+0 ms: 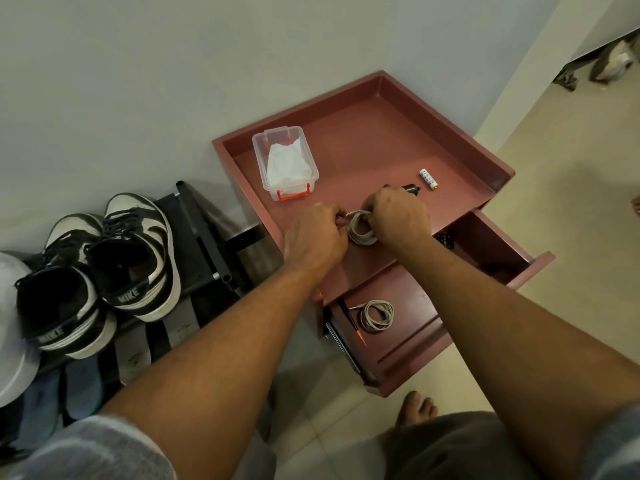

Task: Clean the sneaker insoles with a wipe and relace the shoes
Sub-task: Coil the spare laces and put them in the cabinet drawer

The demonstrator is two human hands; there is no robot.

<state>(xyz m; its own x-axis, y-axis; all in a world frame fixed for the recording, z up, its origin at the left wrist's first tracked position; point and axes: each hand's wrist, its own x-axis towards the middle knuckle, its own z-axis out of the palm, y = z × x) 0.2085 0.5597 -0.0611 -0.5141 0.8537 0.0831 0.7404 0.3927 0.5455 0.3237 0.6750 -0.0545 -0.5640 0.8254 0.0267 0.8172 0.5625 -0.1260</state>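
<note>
Both my hands work over the red cabinet top (381, 133). My left hand (315, 233) and my right hand (398, 216) pinch a coiled pale shoelace (360, 233) between them. A second coiled lace (376, 315) lies on the open drawer's front ledge. Two black-and-white sneakers (138, 258) (62, 296) stand side by side on a dark rack at the left, with black laces in them. A clear plastic box (284, 164) with white wipes sits at the cabinet top's back left. Dark insoles (83, 386) lie on the rack below the shoes.
A white battery (428, 178) and a small dark object (410, 188) lie by my right hand. The drawer (485, 244) stands pulled out. A thin black pen with an orange tip (349, 315) rests near the second lace. A white cap (10, 327) at far left. My bare foot (415, 407) on the tiled floor.
</note>
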